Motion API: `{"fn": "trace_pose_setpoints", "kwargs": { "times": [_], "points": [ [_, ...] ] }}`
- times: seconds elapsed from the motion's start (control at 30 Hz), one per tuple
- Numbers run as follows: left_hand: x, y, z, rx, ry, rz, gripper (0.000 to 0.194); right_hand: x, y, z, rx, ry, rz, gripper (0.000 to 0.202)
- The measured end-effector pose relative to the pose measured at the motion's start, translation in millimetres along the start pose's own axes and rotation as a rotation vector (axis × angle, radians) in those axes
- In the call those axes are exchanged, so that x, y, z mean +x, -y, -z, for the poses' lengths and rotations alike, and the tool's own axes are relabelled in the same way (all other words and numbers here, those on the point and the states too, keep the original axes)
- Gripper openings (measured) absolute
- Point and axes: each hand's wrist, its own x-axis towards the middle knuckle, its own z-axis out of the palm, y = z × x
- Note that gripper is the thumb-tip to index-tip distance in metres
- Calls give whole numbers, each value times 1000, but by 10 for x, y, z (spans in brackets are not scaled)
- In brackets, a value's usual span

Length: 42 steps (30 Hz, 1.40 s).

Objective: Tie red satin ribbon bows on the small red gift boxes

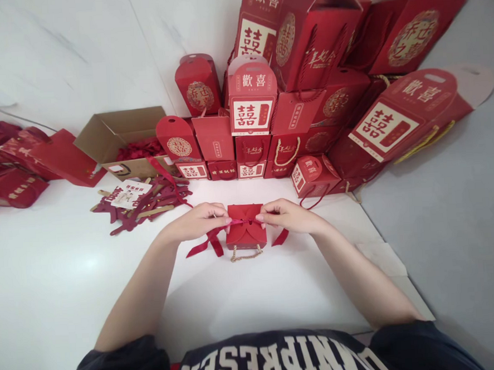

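Observation:
A small red gift box [245, 241] with petal-like top flaps sits on the white table in front of me. From its near side hangs a gold rope handle [246, 257]. Across the box's top runs a red ribbon [215, 238], its loose tails hanging out on both sides. My left hand [203, 220] pinches the ribbon at the box's left edge. On the right edge, my right hand [288, 215] pinches the ribbon's other side. Between the two hands the ribbon is drawn into what looks like a knot over the middle of the flaps.
Stacked red gift boxes [253, 98] stand against the wall at the back and right. Behind my left hand is an open cardboard box [120, 126] with red ribbons inside. Dark red tags [148, 205] lie in a pile before it. More red boxes [53, 158] stand far left.

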Motion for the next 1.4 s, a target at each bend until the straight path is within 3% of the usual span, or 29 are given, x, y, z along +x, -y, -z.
{"fn": "trace_pose_setpoints", "kwargs": {
  "times": [0.1,0.27,0.37,0.67,0.83,0.93,1.03,1.17,1.27,1.4],
  "points": [
    [15,-12,-56,-12,-73,82,34,-8,7,-9,59,51,-28,36],
    [37,8,-124,1,-139,66,28,3,-21,-39,-12,-16,-24,40],
    [41,23,-106,-68,-78,61,30,5,-36,-43,-56,-12,-4,42],
    [75,114,-15,-195,30,70,31,18,-95,50,85,84,-145,39],
    [40,281,144,-247,276,115,26,43,-134,82,142,128,-182,37],
    [-22,302,246,-178,354,11,22,37,-130,79,148,124,-184,36],
    [-45,235,258,-115,283,-160,18,33,-120,65,150,122,-180,36],
    [49,160,84,-142,112,-298,14,34,-106,56,128,122,-181,36],
    [168,177,-105,-275,-33,-294,18,29,-97,60,109,116,-180,36],
    [275,227,-264,-415,-119,-247,21,22,-98,75,105,108,-176,36]
  ]
}}
